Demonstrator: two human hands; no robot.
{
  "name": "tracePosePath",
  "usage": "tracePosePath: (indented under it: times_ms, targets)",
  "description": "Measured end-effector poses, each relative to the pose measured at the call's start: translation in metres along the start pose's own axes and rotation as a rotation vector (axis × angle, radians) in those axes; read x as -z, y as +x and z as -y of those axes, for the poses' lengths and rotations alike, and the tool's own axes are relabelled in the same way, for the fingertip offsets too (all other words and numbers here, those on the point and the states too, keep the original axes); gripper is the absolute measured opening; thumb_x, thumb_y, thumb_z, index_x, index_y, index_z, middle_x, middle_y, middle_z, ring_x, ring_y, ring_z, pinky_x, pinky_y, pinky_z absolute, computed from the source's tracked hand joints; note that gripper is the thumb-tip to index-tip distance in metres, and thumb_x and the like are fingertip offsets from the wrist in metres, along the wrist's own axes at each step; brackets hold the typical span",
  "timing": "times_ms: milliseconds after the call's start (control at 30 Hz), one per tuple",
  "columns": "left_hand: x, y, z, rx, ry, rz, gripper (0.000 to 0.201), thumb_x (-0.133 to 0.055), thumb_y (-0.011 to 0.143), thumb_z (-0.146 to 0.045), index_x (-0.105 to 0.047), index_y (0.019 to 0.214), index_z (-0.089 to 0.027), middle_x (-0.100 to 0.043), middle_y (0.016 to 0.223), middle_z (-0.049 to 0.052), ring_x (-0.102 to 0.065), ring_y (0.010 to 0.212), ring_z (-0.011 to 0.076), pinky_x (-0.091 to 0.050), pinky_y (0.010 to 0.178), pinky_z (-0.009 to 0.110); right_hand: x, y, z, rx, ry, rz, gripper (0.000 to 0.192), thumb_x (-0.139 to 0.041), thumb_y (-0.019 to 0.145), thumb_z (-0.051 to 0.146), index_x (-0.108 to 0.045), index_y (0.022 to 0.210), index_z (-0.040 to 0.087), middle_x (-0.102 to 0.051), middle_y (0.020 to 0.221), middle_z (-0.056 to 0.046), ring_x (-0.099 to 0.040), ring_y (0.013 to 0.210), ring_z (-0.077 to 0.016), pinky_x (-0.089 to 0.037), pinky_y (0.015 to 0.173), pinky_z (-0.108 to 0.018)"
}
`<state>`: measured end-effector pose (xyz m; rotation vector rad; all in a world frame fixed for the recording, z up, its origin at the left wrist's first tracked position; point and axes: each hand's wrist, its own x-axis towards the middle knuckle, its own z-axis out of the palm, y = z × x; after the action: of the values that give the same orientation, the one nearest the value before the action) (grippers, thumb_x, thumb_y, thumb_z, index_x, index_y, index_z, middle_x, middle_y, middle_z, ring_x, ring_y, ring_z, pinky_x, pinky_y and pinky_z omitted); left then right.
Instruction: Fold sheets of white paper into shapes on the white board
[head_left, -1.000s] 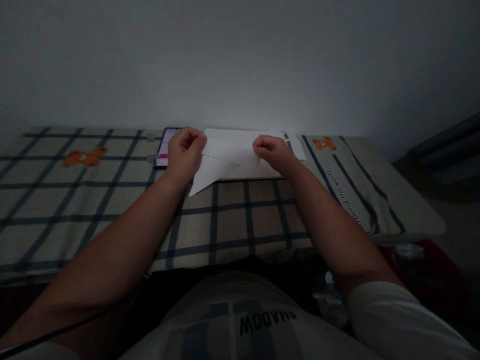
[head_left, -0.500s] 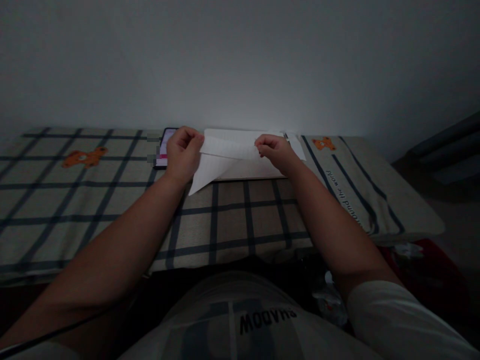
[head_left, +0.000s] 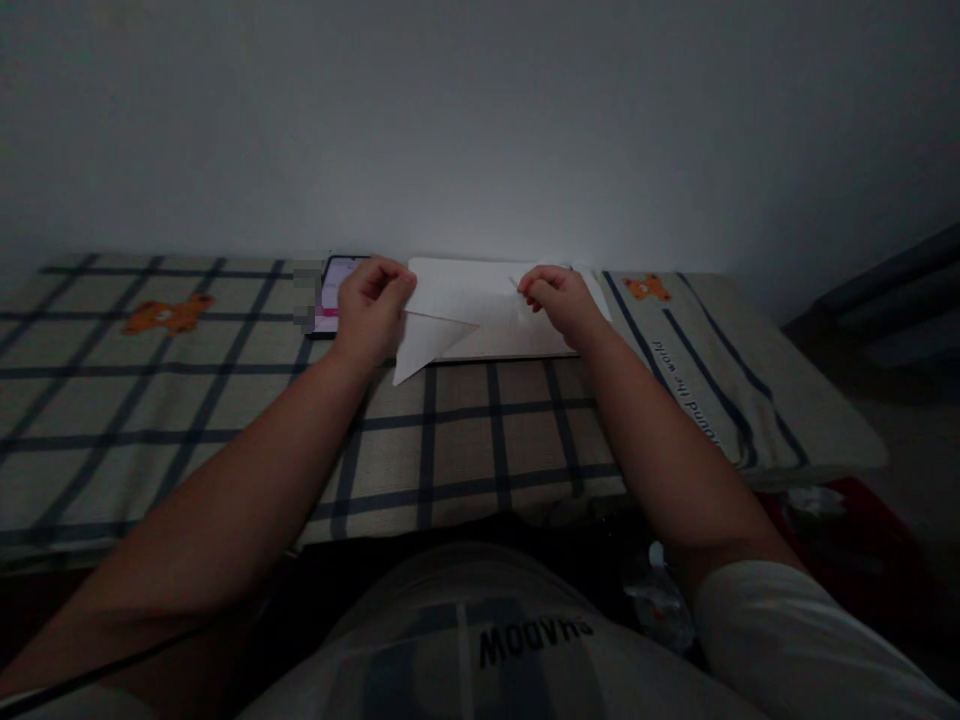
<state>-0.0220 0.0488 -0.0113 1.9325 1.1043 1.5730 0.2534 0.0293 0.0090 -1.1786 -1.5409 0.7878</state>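
Observation:
A white sheet of paper [head_left: 433, 345] hangs from my left hand [head_left: 373, 308], its fingers pinched at the upper edge. The visible part tapers to a point on the right, and one corner droops below the hand. My right hand [head_left: 559, 302] is closed in a pinch, and a thin white sliver of paper [head_left: 514, 284] shows at its fingertips. Whether that sliver joins the sheet in my left hand I cannot tell. Beneath both hands lies a flat white pad [head_left: 465, 285] with a dark lower edge.
A phone [head_left: 328, 300] with a lit screen lies beside my left hand, partly covered by it. The checked cloth [head_left: 465, 430] covers the table, which stands against a pale wall [head_left: 480, 120]. A red thing [head_left: 870, 540] with crumpled plastic sits low at the right.
The paper strip that spanned both hands no longer shows between them. The hanging paper has shifted slightly right and up, and my right hand has moved slightly right.

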Motion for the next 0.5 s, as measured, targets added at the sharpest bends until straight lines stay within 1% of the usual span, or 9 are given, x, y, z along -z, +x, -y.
tracePosePath:
  times_ms: [33, 100, 167, 233, 267, 300, 367, 500]
  targets:
    - [-0.001, -0.002, -0.007, 0.019, -0.037, -0.003, 0.016, -0.062, 0.083, -0.037, -0.051, 0.079, -0.025, -0.051, 0.072, 0.000, -0.049, 0.067, 0.0160, -0.041, 0.061, 0.031, 0.000, 0.000, 0.000, 0.000, -0.003, -0.003, 0.012, -0.053, 0.076, 0.022, -0.065, 0.074, 0.019, -0.053, 0.063, 0.003, -0.046, 0.060, -0.0125, -0.037, 0.061, -0.029]
    - [-0.003, -0.008, -0.021, 0.012, -0.070, 0.048, 0.014, -0.065, 0.079, -0.033, -0.056, 0.074, -0.024, -0.053, 0.067, -0.001, -0.050, 0.065, 0.0156, -0.042, 0.060, 0.031, -0.002, -0.001, 0.002, 0.037, -0.027, 0.028, 0.015, -0.053, 0.079, 0.024, -0.067, 0.075, 0.019, -0.056, 0.067, 0.002, -0.047, 0.063, -0.0131, -0.039, 0.064, -0.030]
    - [-0.005, -0.014, -0.032, -0.021, -0.058, 0.076, 0.012, -0.066, 0.078, -0.031, -0.060, 0.071, -0.023, -0.056, 0.067, -0.001, -0.053, 0.067, 0.0161, -0.042, 0.062, 0.031, -0.006, -0.005, 0.006, 0.128, -0.093, 0.111, 0.017, -0.056, 0.082, 0.030, -0.068, 0.077, 0.019, -0.061, 0.074, -0.001, -0.050, 0.070, -0.0142, -0.040, 0.068, -0.031]
    - [-0.006, -0.018, -0.039, -0.072, 0.010, 0.120, 0.014, -0.066, 0.080, -0.031, -0.061, 0.070, -0.023, -0.059, 0.069, 0.000, -0.055, 0.069, 0.0167, -0.042, 0.063, 0.031, -0.012, -0.010, 0.010, 0.241, -0.184, 0.227, 0.019, -0.061, 0.083, 0.035, -0.070, 0.079, 0.019, -0.066, 0.082, -0.003, -0.054, 0.076, -0.0156, -0.041, 0.071, -0.032]
    - [-0.006, -0.019, -0.042, -0.102, 0.057, 0.168, 0.014, -0.066, 0.081, -0.032, -0.062, 0.071, -0.023, -0.061, 0.069, 0.000, -0.055, 0.068, 0.0166, -0.042, 0.063, 0.031, -0.016, -0.013, 0.012, 0.276, -0.219, 0.277, 0.020, -0.063, 0.084, 0.037, -0.070, 0.079, 0.019, -0.066, 0.081, -0.003, -0.055, 0.076, -0.0160, -0.041, 0.071, -0.032]
    - [-0.006, -0.020, -0.044, -0.132, 0.099, 0.218, 0.015, -0.066, 0.083, -0.033, -0.064, 0.072, -0.023, -0.061, 0.070, 0.000, -0.054, 0.067, 0.0165, -0.041, 0.062, 0.031, -0.018, -0.016, 0.013, 0.293, -0.245, 0.320, 0.022, -0.063, 0.084, 0.039, -0.069, 0.077, 0.019, -0.065, 0.077, -0.002, -0.054, 0.074, -0.0157, -0.040, 0.069, -0.031]
    - [-0.006, -0.021, -0.047, -0.181, 0.138, 0.269, 0.016, -0.064, 0.085, -0.034, -0.065, 0.073, -0.023, -0.061, 0.069, 0.000, -0.053, 0.063, 0.0158, -0.039, 0.060, 0.031, -0.022, -0.020, 0.013, 0.304, -0.272, 0.364, 0.024, -0.061, 0.086, 0.040, -0.068, 0.077, 0.019, -0.064, 0.075, -0.002, -0.053, 0.071, -0.0152, -0.039, 0.067, -0.031]
    - [-0.006, -0.021, -0.049, -0.230, 0.159, 0.277, 0.015, -0.063, 0.086, -0.031, -0.066, 0.074, -0.022, -0.058, 0.066, 0.000, -0.050, 0.060, 0.0150, -0.037, 0.059, 0.031, -0.023, -0.023, 0.013, 0.300, -0.253, 0.371, 0.029, -0.058, 0.088, 0.043, -0.069, 0.078, 0.018, -0.065, 0.074, -0.002, -0.054, 0.072, -0.0157, -0.038, 0.067, -0.031]
